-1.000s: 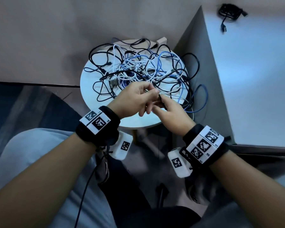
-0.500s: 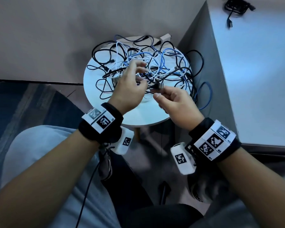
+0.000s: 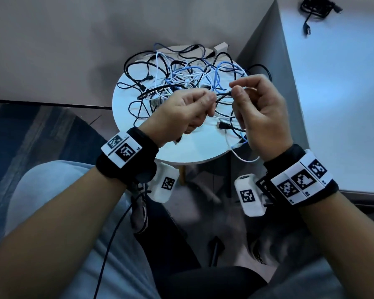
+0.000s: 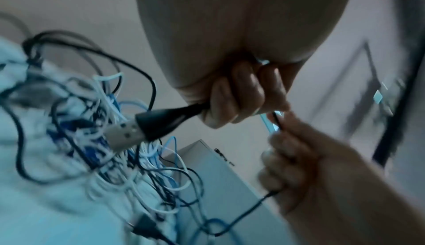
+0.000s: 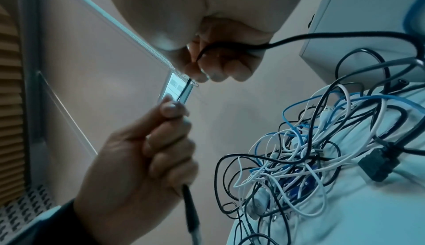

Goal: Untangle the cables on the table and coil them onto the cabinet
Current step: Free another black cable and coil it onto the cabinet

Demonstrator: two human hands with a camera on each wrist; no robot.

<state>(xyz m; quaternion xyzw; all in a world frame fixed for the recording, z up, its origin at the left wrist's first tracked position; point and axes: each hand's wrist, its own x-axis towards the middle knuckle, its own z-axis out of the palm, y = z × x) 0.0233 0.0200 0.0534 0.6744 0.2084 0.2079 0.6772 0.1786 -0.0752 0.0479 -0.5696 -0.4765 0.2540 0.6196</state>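
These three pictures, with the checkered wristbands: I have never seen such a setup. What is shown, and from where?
No machine: a person works bare-handed. The head view comes from a head-worn camera looking down; the other two come from cameras on each wrist, beneath the marker bands. A tangle of cables lies on the round table. Beside it stands the cabinet, with one coiled cable on top. The left hand grips a black USB cable near its plug; the right hand pinches the same cable further along.
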